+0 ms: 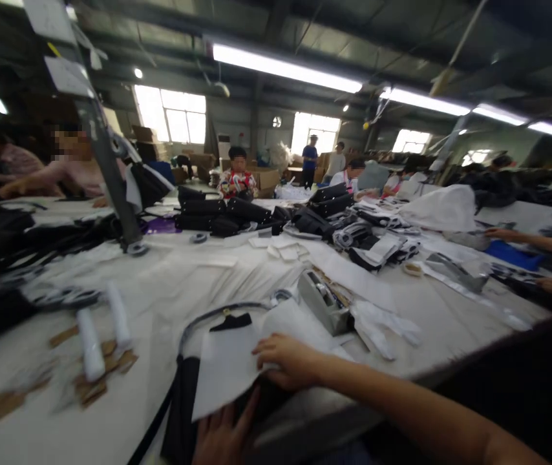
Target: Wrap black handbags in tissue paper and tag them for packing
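At the near edge of the table lies a black bag (179,400) with a long dark strap (181,342) looping round its far side. A white sheet (225,365) covers much of the bag, and a black tab with a small metal fitting (230,321) shows beyond its far end. My right hand (288,361) reaches in from the right, its bent fingers closed on the sheet's right edge. Lower down, my left hand (225,433) rests on the black material by the sheet's near edge, fingers stretched and thumb apart. The bag's right part is hidden beneath my right hand.
A grey tape dispenser (324,300) stands right of the sheet, beside white plastic bags (385,326). White rolls (89,345) and brown cardboard scraps (92,387) lie left. Black bags (203,213) are heaped behind, near a metal post (111,161). Co-workers' arms (538,239) extend from the right.
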Demonstrator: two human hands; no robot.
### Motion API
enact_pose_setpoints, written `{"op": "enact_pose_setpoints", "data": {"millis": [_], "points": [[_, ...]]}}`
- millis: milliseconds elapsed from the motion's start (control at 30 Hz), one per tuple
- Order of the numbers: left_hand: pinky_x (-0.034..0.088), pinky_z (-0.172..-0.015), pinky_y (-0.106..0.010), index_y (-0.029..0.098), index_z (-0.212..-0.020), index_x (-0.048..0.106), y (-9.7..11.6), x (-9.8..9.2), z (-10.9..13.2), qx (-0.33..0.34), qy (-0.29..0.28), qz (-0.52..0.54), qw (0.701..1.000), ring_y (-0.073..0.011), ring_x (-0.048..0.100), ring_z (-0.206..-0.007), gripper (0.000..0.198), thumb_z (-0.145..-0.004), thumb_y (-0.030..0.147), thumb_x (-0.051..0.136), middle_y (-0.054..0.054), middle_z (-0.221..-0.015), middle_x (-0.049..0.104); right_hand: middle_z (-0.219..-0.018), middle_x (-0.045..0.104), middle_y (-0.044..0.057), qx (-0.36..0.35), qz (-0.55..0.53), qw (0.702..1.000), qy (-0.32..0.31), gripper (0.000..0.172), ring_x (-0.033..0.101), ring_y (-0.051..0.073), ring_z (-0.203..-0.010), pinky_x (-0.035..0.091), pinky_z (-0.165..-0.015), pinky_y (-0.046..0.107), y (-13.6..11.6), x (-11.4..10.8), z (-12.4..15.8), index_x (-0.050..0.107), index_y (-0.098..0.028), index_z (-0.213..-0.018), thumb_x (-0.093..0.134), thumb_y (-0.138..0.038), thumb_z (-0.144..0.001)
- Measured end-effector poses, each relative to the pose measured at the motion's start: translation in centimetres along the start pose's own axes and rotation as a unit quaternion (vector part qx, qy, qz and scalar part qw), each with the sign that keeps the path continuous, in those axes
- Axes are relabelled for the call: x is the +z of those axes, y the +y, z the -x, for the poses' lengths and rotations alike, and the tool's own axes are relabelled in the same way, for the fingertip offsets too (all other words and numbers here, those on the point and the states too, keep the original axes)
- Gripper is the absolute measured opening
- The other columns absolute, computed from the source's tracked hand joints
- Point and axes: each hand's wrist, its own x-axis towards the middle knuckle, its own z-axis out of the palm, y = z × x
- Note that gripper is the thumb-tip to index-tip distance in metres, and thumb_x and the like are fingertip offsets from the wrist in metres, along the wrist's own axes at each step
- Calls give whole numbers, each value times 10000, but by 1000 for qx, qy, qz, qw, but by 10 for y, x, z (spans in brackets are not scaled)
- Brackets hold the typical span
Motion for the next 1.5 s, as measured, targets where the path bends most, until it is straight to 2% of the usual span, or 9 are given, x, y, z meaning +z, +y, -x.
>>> {"op": "enact_pose_setpoints", "data": {"millis": [167, 267, 400, 500, 633, 800, 1033, 1333, 1500], "points": [[357, -1115, -557, 442, -1501, 301, 9, -12, 10, -18, -49, -15, 999, -344, 394, -1413, 690, -904, 333, 628, -69, -1546, 429, -1252, 671, 123, 22, -91, 985, 145, 252, 609, 214, -1190, 452, -1059, 413, 0, -15, -9, 597, -180, -1185, 447, -217, -986], [365, -1118, -552, 445, -1490, 331, 11, -13, 8, -32, -42, 3, 999, -334, 453, -1374, 672, -891, 438, 635, -69, -1514, 474, -1348, 610, 139, -20, -106, 991, 80, 218, 541, 232, -1289, 445, -1084, 415, -6, -9, -7, 602, -174, -1130, 471, -182, -956], [419, -1086, -512, 333, -1458, 448, 13, -3, 13, -28, -25, -38, 999, -308, 587, -1236, 542, -931, 335, 573, -82, -1405, 590, -1461, 512, 153, -83, -107, 989, -68, 200, 396, 295, -1415, 342, -1165, 466, -15, -1, 1, 651, -165, -1040, 663, -283, -879], [420, -1071, -564, 284, -1422, 506, 15, 5, 19, -39, -15, -91, 995, -348, 595, -1216, 486, -937, 303, 540, -100, -1390, 600, -1441, 534, 156, -85, -135, 980, -122, 312, 472, 287, -1361, 355, -1153, 439, -14, -2, -3, 690, -160, -1043, 591, -439, -943], [388, -1116, -544, 284, -1405, 529, 15, 6, 22, -57, -32, -59, 996, -344, 569, -1252, 497, -931, 432, 560, -94, -1405, 588, -1310, 642, 128, -42, -100, 989, -104, 357, 602, 254, -1205, 444, -1062, 395, -4, 3, -15, 617, -165, -1278, 523, -350, -987], [309, -1164, -567, 303, -1395, 544, 15, 3, 24, -69, -38, -34, 996, -355, 551, -1275, 515, -923, 508, 554, -98, -1427, 565, -1591, 335, 100, -67, 6, 993, -95, 574, 267, 306, -1477, 183, -1202, 531, 17, 30, -15, 369, -242, -1523, 457, -477, -1007], [488, -1028, -539, 385, -1260, 652, 18, -9, 15, -66, -49, -34, 996, -355, 599, -1223, 383, -895, 491, 607, -69, -1365, 620, -1624, 254, 47, -38, 27, 996, -77, 577, 170, 310, -1507, 74, -1203, 585, 24, 49, -14, 302, -293, -1546, 369, -524, -1022], [592, -877, -484, 255, -1212, 684, 14, -14, 11, -12, -22, -32, 999, -350, 671, -1107, 337, -912, 389, 612, -137, -1258, 681, -1620, 268, 61, -35, 47, 998, -33, 596, 178, 306, -1505, 90, -1205, 571, 15, 59, -14, 263, -287, -1560, 308, -548, -1027], [603, -824, -397, 153, -1199, 651, 35, -55, 8, -7, -23, 52, 998, -259, 725, -928, 293, -959, 182, 487, -122, -1088, 745, -1611, 294, 60, -36, 42, 998, -18, 606, 210, 301, -1496, 91, -1206, 566, 17, 62, -14, 266, -292, -1558, 307, -569, -1021]]}}
